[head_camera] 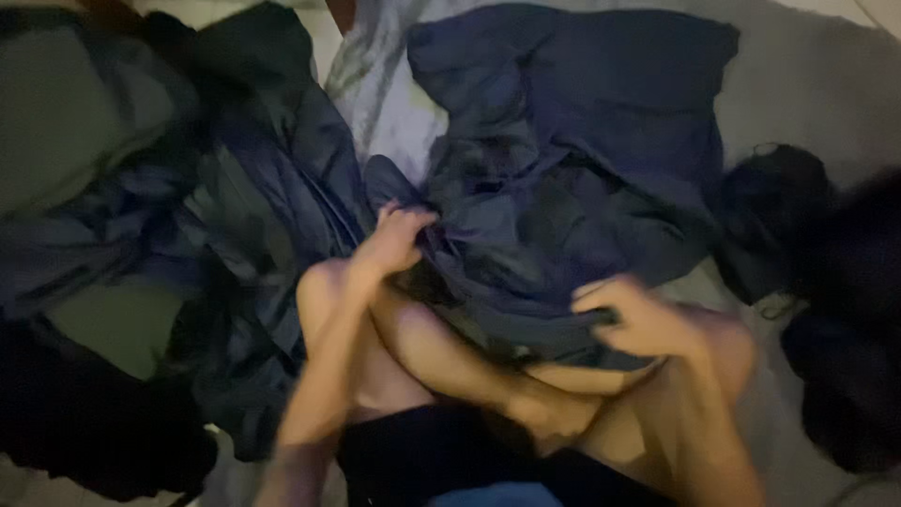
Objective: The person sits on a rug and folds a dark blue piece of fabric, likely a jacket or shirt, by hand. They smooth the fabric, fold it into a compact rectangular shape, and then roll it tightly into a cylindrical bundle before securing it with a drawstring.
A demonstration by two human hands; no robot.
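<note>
You are sitting with your bare legs crossed on the bed, so the cloth lies right in front of you where both hands can reach it.

Just past your legs is the dark blue cloth. It is big, soft and full of wrinkles, and its near edge hangs over your knees. Your right hand pinches this near edge, with the fingers curled shut on it. Your left hand grabs a bunched fold on the cloth's left side, fingers closed tight too. Holding it in two spots lets you pull it flat.

Left of the blue cloth lies a heap of dark clothes. Right of it sits a black bundle. The picture is dim and a bit blurry.
</note>
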